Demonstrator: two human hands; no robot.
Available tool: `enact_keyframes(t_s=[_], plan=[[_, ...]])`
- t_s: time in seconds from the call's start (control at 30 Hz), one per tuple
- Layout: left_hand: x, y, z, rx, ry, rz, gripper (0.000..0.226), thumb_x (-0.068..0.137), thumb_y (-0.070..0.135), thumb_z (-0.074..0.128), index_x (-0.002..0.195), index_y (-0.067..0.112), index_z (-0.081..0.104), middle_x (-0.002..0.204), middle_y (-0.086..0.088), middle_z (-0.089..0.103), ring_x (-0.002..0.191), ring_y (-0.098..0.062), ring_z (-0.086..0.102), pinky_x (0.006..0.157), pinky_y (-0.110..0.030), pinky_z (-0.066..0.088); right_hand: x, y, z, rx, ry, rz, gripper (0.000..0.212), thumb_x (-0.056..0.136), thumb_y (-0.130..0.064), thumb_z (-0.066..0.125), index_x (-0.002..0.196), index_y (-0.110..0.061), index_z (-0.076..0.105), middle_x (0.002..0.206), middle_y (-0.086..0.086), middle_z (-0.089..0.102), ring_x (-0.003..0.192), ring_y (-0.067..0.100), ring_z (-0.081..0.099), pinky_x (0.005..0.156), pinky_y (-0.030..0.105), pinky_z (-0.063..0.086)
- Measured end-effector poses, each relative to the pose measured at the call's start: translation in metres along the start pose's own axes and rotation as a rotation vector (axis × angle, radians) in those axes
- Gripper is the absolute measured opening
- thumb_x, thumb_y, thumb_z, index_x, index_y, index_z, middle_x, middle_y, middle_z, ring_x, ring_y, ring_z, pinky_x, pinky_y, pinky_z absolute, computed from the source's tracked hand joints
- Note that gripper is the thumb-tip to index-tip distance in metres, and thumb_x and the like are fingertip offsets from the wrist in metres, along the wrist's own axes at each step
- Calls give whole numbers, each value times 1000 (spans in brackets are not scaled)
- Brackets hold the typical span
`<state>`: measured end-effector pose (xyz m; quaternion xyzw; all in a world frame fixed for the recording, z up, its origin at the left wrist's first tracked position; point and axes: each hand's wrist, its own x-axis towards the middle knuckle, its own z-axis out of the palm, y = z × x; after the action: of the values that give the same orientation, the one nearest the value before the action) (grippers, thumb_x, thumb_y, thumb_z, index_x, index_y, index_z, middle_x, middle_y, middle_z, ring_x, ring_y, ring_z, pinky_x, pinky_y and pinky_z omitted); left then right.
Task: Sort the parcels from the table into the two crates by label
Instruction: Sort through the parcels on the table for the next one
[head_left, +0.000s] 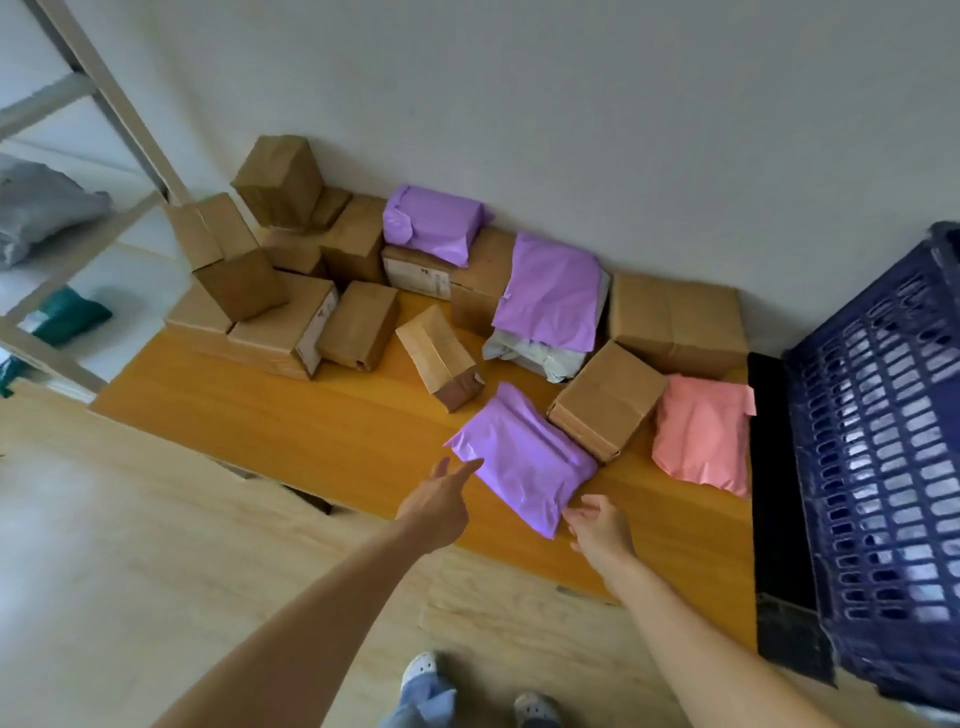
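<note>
A purple mailer parcel (524, 462) lies flat near the front edge of the orange wooden table (311, 415). My left hand (441, 499) reaches toward its left corner with fingers straight, the fingertips at the parcel's edge. My right hand (597, 527) is at the parcel's near right corner, fingers loosely spread, holding nothing. A dark blue slatted crate (883, 467) stands at the right end of the table. Only this one crate shows.
Several brown cardboard boxes (358, 325) are piled along the wall, with two more purple mailers (550, 291) on top. A pink mailer (701, 434) lies beside a box (608, 400) at the right. A metal shelf rack (78, 218) stands at the left.
</note>
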<state>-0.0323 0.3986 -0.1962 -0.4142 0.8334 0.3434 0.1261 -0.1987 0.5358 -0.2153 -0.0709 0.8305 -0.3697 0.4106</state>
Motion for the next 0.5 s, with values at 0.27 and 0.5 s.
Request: enact_keyframes(t_s=[0.27,0.5], plan=[[26,-12,8,359,-52,301,87,87,-4,43,152,39,5,160,1,-18,149,-23,-4,106,-37,33,22,-3,28,60,138,75,32,82,-14,70,108,-4,53,100,16,64,81,25,59,78,45,54],[33,-22,20,403,-156,342,88,88,-5,41,153,37,-1,161,5,-10,149,-23,-1,117,-38,20,32,-8,33,194,198,104,45,79,-15,77,113,0,51,97,12,62,82,21,57,62,28,42]])
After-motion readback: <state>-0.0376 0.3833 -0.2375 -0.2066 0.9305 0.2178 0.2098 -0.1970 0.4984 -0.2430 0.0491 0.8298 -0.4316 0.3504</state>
